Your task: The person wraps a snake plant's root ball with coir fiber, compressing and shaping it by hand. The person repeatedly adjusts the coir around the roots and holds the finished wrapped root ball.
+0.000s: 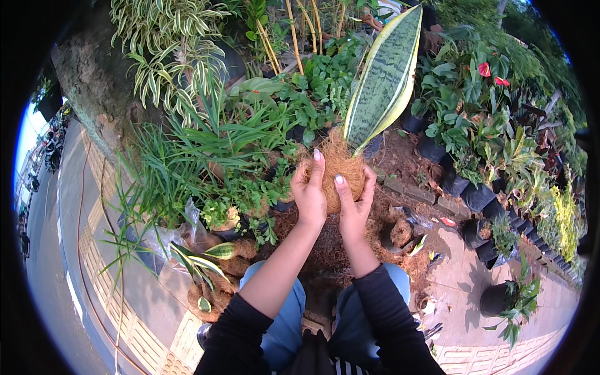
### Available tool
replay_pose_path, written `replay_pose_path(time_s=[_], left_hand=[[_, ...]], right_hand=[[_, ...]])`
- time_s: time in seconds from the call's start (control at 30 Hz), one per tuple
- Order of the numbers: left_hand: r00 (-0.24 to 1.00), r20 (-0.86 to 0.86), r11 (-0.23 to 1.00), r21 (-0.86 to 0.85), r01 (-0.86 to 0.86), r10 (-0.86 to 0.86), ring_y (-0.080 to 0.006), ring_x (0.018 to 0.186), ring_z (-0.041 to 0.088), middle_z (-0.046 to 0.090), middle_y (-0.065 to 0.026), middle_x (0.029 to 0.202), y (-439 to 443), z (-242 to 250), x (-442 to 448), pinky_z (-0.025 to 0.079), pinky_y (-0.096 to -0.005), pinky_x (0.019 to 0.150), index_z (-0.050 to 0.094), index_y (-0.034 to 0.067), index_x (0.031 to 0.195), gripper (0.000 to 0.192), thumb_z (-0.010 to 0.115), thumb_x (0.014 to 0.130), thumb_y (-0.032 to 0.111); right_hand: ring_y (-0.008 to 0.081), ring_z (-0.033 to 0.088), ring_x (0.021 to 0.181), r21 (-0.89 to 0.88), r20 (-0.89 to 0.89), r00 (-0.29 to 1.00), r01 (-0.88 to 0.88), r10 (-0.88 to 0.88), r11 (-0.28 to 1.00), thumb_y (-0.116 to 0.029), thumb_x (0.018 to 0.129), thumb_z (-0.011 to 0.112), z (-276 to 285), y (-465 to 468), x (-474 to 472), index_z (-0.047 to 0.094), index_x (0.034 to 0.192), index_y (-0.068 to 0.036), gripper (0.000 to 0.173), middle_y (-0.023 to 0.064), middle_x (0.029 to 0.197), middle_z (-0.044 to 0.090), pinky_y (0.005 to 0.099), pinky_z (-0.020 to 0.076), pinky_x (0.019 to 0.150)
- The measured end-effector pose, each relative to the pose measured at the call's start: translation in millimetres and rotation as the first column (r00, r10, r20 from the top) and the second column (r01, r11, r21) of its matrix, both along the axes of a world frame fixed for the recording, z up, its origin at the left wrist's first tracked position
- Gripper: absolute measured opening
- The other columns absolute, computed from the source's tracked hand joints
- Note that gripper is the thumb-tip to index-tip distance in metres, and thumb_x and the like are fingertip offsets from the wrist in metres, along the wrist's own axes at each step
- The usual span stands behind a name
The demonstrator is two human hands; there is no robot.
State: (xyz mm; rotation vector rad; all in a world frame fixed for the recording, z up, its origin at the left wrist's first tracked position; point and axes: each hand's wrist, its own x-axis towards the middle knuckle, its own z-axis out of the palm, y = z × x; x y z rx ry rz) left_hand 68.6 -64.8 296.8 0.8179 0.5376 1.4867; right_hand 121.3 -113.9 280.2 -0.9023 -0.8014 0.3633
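Between both hands is a ball of brown coconut fibre (pixel 344 173), out of which a broad snake plant leaf (pixel 385 77) with yellow edges stands up, leaning right. My left hand (pixel 311 190) presses the ball from the left, thumb pointing up. My right hand (pixel 355 197) cups its lower right side, with the thumb across the front. Beneath the hands, loose coconut fibre (pixel 323 243) is spread over the ground. Several small snake plants (pixel 201 262) with fibre-wrapped roots lie to the left of my knees. A fibre clump (pixel 401 233) sits to the right in a dark container.
Leafy plants (pixel 225 145) crowd the front and left, near a thick trunk (pixel 105 93). Black plant bags (pixel 476 196) line the right side by a brick edging (pixel 412 191). A potted plant (pixel 497 300) lies on the right pavement; a hose (pixel 80 225) runs along the left.
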Motion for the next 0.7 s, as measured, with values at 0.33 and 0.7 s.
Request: replay_pose_path(time_s=[0.33,0.7], left_hand=[[0.946,0.003,0.946,0.018,0.323,-0.323,-0.0138,0.098,0.058,0.061,-0.0078,0.111,10,16,-13,0.047,-0.0285,0.085,0.058,0.003,0.118,0.034,0.065,0.091,0.023],[0.858,-0.151,0.848,0.143,0.510,-0.490,-0.0116,0.106,0.053,0.060,-0.0042,0.113,23,12,-33,0.040,-0.0260,0.096,0.056,0.006,0.125,0.033,0.057,0.096,0.023]], right_hand=[[0.0143,0.051,0.104,0.032,0.111,0.993,-0.040,0.036,0.999,-0.004,0.080,0.071,8,-8,6,0.042,0.121,-0.004,0.050,0.0065,0.112,0.050,0.0300,0.0417,0.094],[0.0139,0.053,0.105,0.008,0.084,0.977,-0.197,0.196,0.980,-0.001,0.080,0.069,13,-14,5,0.044,0.124,-0.003,0.050,0.0061,0.113,0.054,0.0298,0.0432,0.094]])
